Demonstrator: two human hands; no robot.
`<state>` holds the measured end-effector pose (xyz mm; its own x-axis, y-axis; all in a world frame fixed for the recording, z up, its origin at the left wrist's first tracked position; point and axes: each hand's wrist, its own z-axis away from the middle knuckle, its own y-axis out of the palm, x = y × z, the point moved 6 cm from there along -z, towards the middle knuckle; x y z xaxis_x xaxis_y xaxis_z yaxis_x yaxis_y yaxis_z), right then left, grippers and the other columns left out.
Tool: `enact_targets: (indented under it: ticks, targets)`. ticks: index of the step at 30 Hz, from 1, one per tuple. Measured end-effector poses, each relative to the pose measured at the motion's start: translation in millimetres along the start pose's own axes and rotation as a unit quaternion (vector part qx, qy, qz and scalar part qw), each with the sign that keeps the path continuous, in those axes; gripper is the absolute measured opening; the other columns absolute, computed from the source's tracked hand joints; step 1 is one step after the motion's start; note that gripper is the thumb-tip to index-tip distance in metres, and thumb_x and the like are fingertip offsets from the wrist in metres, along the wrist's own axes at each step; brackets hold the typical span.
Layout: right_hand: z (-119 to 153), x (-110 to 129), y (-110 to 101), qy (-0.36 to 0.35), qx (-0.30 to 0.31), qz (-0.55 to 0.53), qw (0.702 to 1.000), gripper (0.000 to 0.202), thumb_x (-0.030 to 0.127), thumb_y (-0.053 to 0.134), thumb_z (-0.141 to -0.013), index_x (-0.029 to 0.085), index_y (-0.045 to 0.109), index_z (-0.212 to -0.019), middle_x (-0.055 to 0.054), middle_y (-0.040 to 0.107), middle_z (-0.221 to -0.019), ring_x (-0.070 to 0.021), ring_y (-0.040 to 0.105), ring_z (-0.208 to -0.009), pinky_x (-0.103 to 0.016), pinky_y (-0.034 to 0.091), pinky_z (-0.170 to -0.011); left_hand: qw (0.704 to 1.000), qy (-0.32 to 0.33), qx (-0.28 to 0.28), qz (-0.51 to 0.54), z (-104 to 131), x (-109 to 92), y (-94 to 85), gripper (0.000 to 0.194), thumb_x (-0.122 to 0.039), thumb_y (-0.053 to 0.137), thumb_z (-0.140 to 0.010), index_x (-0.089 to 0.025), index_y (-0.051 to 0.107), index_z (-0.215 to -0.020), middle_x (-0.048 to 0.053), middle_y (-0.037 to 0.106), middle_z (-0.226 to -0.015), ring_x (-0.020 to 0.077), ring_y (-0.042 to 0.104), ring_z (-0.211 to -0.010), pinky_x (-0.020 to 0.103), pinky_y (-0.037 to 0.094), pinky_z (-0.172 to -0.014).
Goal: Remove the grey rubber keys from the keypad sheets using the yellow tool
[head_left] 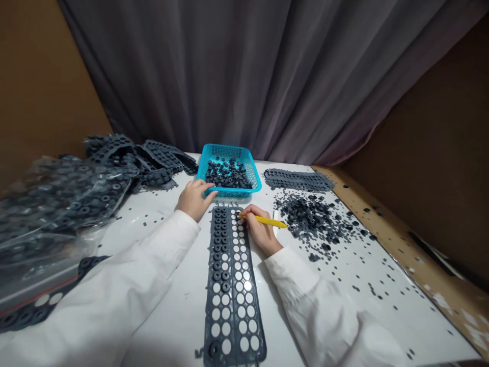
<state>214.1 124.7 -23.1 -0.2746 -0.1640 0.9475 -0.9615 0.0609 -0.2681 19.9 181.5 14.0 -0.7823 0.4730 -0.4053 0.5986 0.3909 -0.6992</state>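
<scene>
My left hand (195, 198) grips the near left corner of a blue plastic basket (233, 191), its fingers closed at the rim. Small black rubber pieces (229, 176) lie heaped in the basket. In my closed right hand (260, 229) is a yellow pen-like stick (269, 220); its working tip is hidden by my fingers. That hand rests over the far right part of a long dark rubber sheet (234, 306). Ring-shaped pieces fill much of the sheet's left columns, while many other holes show white table through them.
A clear plastic bag (72, 199) of rubber pieces bulges at the left, with dark perforated sheets (153, 158) piled behind. Another sheet (298, 179) lies at the back right. Black scraps (313, 219) are scattered over the white table's right side. A grey curtain (229, 71) hangs behind.
</scene>
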Motion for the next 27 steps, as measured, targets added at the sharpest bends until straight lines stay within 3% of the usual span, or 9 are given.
enact_targets:
  ticks: [3, 5, 8, 9, 11, 13, 15, 27]
  targets:
    - [0.7, 1.4, -0.1, -0.002, -0.002, -0.008, 1.000, 0.017, 0.019, 0.042, -0.073, 0.017, 0.058, -0.070, 0.000, 0.059, -0.061, -0.0138, 0.051, -0.056, -0.024, 0.038, -0.053, 0.999, 0.024, 0.001, 0.029, 0.3, -4.4, -1.8, 0.030, -0.029, 0.051, -0.083, -0.018, 0.063, -0.108, 0.006, 0.063, -0.096, 0.0203, 0.055, -0.089, 0.033, 0.044, -0.083]
    - [1.5, 3.0, -0.5, -0.008, -0.006, -0.016, 1.000, 0.017, 0.019, 0.042, -0.072, 0.017, 0.058, -0.070, 0.000, 0.058, -0.061, -0.0139, 0.051, -0.057, -0.024, 0.038, -0.054, 0.998, 0.026, -0.027, 0.049, 0.7, -8.4, -8.6, 0.035, -0.025, 0.051, -0.081, -0.017, 0.058, -0.114, 0.007, 0.058, -0.101, 0.0189, 0.056, -0.090, 0.031, 0.046, -0.081]
    - [2.5, 5.0, -0.2, -0.014, -0.003, -0.022, 1.000, 0.016, 0.019, 0.042, -0.072, 0.017, 0.058, -0.071, 0.000, 0.058, -0.062, -0.0138, 0.051, -0.057, -0.024, 0.038, -0.054, 0.995, 0.041, -0.058, 0.070, 2.9, -17.6, -18.0, 0.030, -0.022, 0.052, -0.078, -0.017, 0.060, -0.107, 0.007, 0.055, -0.097, 0.0173, 0.057, -0.085, 0.028, 0.046, -0.075]
    - [2.7, 5.4, 0.0, -0.015, -0.001, -0.022, 1.000, 0.015, 0.019, 0.043, -0.072, 0.017, 0.058, -0.071, 0.000, 0.058, -0.062, -0.0138, 0.050, -0.058, -0.024, 0.038, -0.054, 0.994, 0.063, -0.033, 0.079, 3.8, -22.2, -15.9, 0.024, -0.021, 0.052, -0.078, -0.017, 0.062, -0.099, 0.005, 0.056, -0.090, 0.0165, 0.057, -0.081, 0.028, 0.046, -0.074]
    - [2.8, 5.8, 0.1, -0.017, 0.002, -0.020, 1.000, 0.015, 0.019, 0.043, -0.072, 0.017, 0.058, -0.071, 0.001, 0.058, -0.062, -0.0136, 0.050, -0.057, -0.024, 0.037, -0.053, 0.983, 0.128, 0.084, 0.102, 7.9, -32.4, -2.1, 0.015, -0.021, 0.051, -0.078, -0.017, 0.063, -0.087, 0.003, 0.057, -0.080, 0.0153, 0.057, -0.075, 0.026, 0.046, -0.070]
    - [2.6, 5.8, -0.3, -0.019, 0.000, -0.018, 1.000, 0.014, 0.020, 0.043, -0.072, 0.017, 0.057, -0.072, 0.001, 0.057, -0.063, -0.0134, 0.050, -0.057, -0.024, 0.037, -0.053, 0.958, 0.172, 0.202, 0.112, 15.1, -37.0, 14.0, 0.015, -0.023, 0.052, -0.078, -0.018, 0.064, -0.087, 0.002, 0.059, -0.079, 0.0154, 0.058, -0.075, 0.026, 0.045, -0.068]
    - [2.4, 6.0, -0.4, -0.021, 0.000, -0.018, 1.000, 0.013, 0.020, 0.044, -0.072, 0.018, 0.057, -0.073, 0.001, 0.057, -0.063, -0.0131, 0.049, -0.057, -0.024, 0.037, -0.054, 0.945, 0.171, 0.256, 0.115, 18.9, -34.7, 23.3, 0.020, -0.027, 0.053, -0.079, -0.019, 0.063, -0.094, 0.004, 0.059, -0.085, 0.0164, 0.058, -0.079, 0.026, 0.045, -0.069]
    - [0.7, 9.7, -1.3, -0.026, 0.014, -0.016, 0.999, 0.009, 0.021, 0.048, -0.073, 0.017, 0.053, -0.079, 0.002, 0.057, -0.063, -0.0116, 0.049, -0.055, -0.022, 0.038, -0.052, 0.956, 0.126, 0.265, 0.024, 17.9, -32.7, 27.5, 0.025, -0.033, 0.046, -0.084, -0.022, 0.062, -0.100, 0.005, 0.061, -0.095, 0.0199, 0.058, -0.086, 0.029, 0.044, -0.069]
